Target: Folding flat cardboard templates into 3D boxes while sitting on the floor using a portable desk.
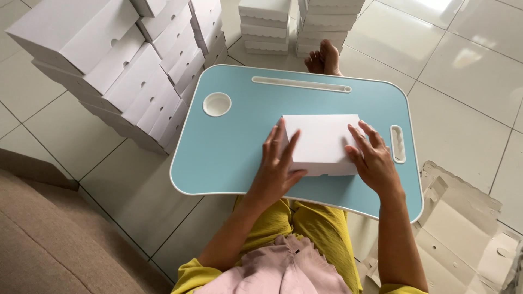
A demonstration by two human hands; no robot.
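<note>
Box: a plain white closed box [321, 142] sits in the middle of your blue table [234, 147] | Hands: your left hand [277, 170] and right hand [373, 158] press its two sides, fingers spread flat, gripping nothing | Around: white boxes [120, 71] stacked on the floor at left, more stacks [294, 24] ahead, flat cardboard [463, 228] at right.

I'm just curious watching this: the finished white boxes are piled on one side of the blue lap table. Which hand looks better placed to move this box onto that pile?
Probably the left hand: it rests on the white box on the pile side; the right hand is opposite.
</note>
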